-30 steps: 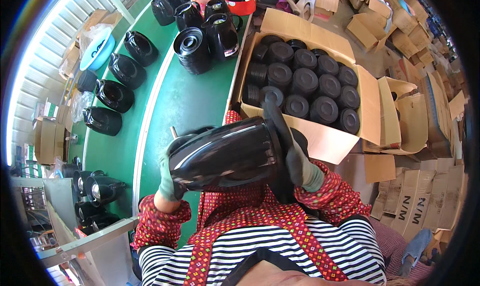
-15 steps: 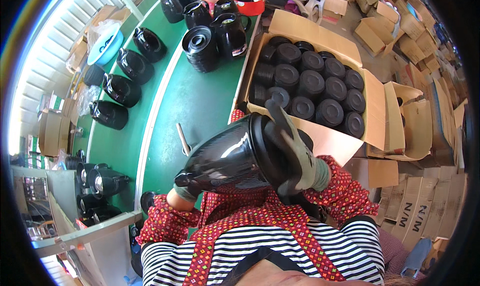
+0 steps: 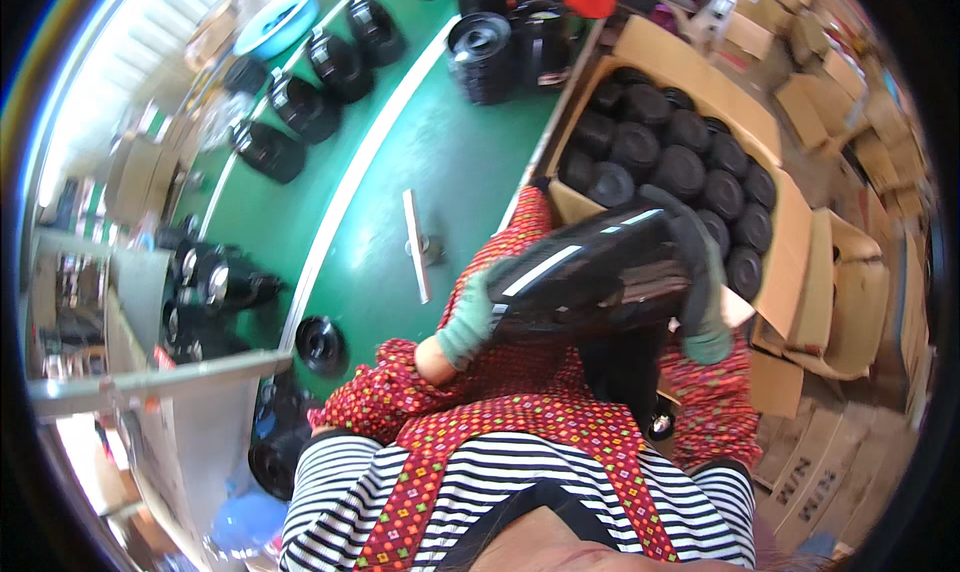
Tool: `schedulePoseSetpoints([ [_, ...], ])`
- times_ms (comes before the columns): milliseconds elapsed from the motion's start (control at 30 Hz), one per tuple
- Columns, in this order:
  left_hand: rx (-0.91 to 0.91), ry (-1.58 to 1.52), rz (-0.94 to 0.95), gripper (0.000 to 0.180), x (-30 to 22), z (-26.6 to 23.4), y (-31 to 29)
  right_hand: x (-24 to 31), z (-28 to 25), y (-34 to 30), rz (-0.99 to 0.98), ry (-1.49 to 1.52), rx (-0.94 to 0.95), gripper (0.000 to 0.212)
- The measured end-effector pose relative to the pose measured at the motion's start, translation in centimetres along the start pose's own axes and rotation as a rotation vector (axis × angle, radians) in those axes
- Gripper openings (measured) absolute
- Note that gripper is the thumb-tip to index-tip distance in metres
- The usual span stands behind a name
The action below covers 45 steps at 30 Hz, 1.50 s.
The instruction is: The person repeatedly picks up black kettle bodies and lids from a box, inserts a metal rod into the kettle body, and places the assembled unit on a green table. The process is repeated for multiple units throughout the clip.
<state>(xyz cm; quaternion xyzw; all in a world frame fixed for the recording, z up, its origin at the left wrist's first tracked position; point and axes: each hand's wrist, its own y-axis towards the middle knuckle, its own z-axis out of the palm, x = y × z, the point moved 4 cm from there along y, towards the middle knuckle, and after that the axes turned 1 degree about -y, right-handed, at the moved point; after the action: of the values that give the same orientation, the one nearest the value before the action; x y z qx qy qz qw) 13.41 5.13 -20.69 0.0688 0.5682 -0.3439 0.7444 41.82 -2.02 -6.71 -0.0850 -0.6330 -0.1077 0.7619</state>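
Observation:
A glossy black jug body (image 3: 595,272) lies nearly on its side in front of my chest, held between both gloved hands. My left hand (image 3: 472,320), in a grey-green glove, is closed around its left end, the fingers mostly hidden behind it. My right hand (image 3: 706,287), in a dark-palmed glove with a green cuff, grips the right end from outside. A narrow metal bar (image 3: 416,247) stands on the green table (image 3: 385,302) left of the jug. Nearer the table edge sits a round black part (image 3: 320,345).
An open carton (image 3: 783,272) full of round black lids (image 3: 680,172) stands to the right. Black jugs (image 3: 300,107) line the table's far left, with a light-blue basin (image 3: 278,20) behind. Stacked black rings (image 3: 480,57) stand farther back. A metal rail (image 3: 160,380) runs at near left.
The view has shifted, so the table and carton appear elsewhere in it. The jug has moved right and is more level, and my right hand has turned around its end.

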Motion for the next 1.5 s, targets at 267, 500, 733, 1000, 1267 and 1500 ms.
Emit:
schedulePoseSetpoints([
  [267, -0.437, 1.16, 0.366, 0.105, -5.2, -8.2, -4.0, -2.9, 0.3, 3.6, 0.304, -0.391, 0.543, 0.044],
  [500, -0.455, 0.512, -0.018, 0.092, 0.8, -15.0, -1.5, -8.1, 4.4, 4.2, -0.045, -0.91, 0.749, 0.031],
  [733, -0.284, 0.366, -0.063, 0.07, -14.3, -2.5, -1.6, -2.1, 5.3, 6.8, -0.401, -0.715, 0.371, 0.036],
  [1000, 0.32, 0.71, 0.071, 0.074, -21.4, 6.2, 1.2, -5.6, 4.7, 11.0, -0.605, -0.579, 0.511, 0.036],
  [1267, 0.918, 0.739, 0.677, 0.041, -17.1, 13.4, 6.2, -15.2, 0.5, 7.5, -0.425, -0.332, 0.547, 0.039],
  [1500, 0.609, 1.316, 0.539, 0.054, -13.8, 19.6, 4.7, -16.3, 1.1, 6.4, -0.446, -0.311, 0.607, 0.036],
])
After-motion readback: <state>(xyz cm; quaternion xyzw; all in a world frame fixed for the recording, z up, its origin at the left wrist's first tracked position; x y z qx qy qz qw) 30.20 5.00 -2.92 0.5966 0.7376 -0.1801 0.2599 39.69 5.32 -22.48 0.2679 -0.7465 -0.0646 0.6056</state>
